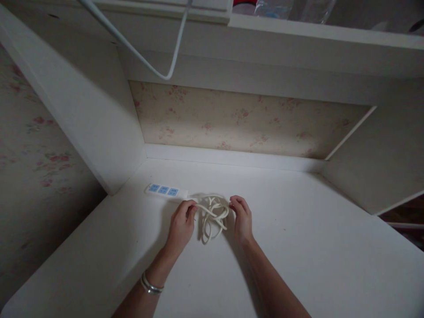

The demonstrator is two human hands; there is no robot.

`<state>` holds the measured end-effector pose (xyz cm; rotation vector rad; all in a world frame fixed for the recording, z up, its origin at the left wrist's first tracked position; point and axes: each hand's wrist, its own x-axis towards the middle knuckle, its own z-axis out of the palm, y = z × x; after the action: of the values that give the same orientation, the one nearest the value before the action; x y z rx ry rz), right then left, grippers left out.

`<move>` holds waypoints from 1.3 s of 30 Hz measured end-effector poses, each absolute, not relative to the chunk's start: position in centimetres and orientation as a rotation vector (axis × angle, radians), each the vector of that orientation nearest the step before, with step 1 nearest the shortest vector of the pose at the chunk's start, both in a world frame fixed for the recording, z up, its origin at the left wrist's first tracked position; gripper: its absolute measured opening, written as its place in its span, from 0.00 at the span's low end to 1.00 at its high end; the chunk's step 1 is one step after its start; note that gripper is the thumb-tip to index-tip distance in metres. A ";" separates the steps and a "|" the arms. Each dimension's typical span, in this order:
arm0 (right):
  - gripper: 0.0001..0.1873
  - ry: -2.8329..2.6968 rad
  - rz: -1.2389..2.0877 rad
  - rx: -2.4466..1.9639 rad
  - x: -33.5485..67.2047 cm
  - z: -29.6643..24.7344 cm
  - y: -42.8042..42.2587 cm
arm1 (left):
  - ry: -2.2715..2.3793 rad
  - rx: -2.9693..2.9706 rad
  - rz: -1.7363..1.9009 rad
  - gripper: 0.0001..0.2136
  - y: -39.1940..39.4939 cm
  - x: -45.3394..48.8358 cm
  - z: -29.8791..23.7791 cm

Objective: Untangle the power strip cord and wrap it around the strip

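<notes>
A white power strip (166,191) with blue socket faces lies on the white desktop, left of centre. Its pale cord (214,216) runs from the right end into a loose tangle of loops between my hands. My left hand (183,221) pinches a stretch of the cord between thumb and fingers at the tangle's left side. On the other side, my right hand (243,219) has its fingers curled together at the edge of the loops, closed on the cord there; the exact contact is small and hard to see. The cord's plug cannot be made out.
A white cable (145,62) hangs in a loop from above at the upper left. Overhead is a shelf (298,28) with clear plastic items on it. White side panels (76,88) and a low back ledge (232,157) bound the desktop (314,247).
</notes>
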<state>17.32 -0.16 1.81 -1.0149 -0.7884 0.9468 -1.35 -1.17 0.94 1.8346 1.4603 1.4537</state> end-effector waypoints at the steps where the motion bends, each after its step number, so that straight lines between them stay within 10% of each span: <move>1: 0.06 -0.829 0.896 -1.010 17.5 1.7 -0.3 | 1.468 1.819 1.461 0.08 -1.1 -1.4 0.9; 25: 0.22 -1.224 0.903 -1.040 16.1 1.5 -1.6 | 1.170 1.814 1.407 0.07 -1.3 -0.5 1.1; 39: 0.07 -1.702 0.486 -1.173 16.1 2.2 -2.7 | 1.287 1.988 1.415 0.07 -2.3 0.0 1.5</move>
<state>16.09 -2.66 2.25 -1.1727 -1.7022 0.4856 0.03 -2.28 1.53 1.9876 1.2872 1.4150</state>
